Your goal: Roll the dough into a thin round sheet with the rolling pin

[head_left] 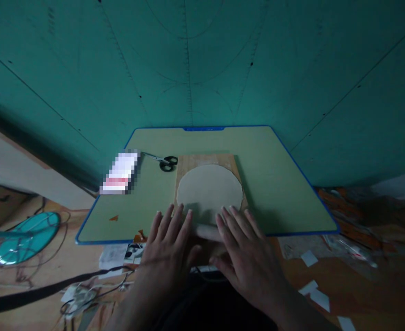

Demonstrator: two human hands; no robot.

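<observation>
A thin, pale round sheet of dough (209,186) lies on a wooden board (202,159), nearly covering its width. Across the near end of the dough lies a light rolling pin (206,231); only its middle shows between my hands. My left hand (168,246) rests on the pin's left part with fingers stretched forward. On the right part lies my right hand (244,250), its fingers straight and slightly spread. Both palms face down, and neither hand is wrapped round the pin, whose ends they hide.
The board sits on a small blue-rimmed table (281,184). Black-handled scissors (164,162) and a blurred-out phone-like object (121,172) lie to the left. Behind stands a green wall (202,64). Cables, a turquoise lamp base (33,239) and paper pieces (319,299) are on the floor.
</observation>
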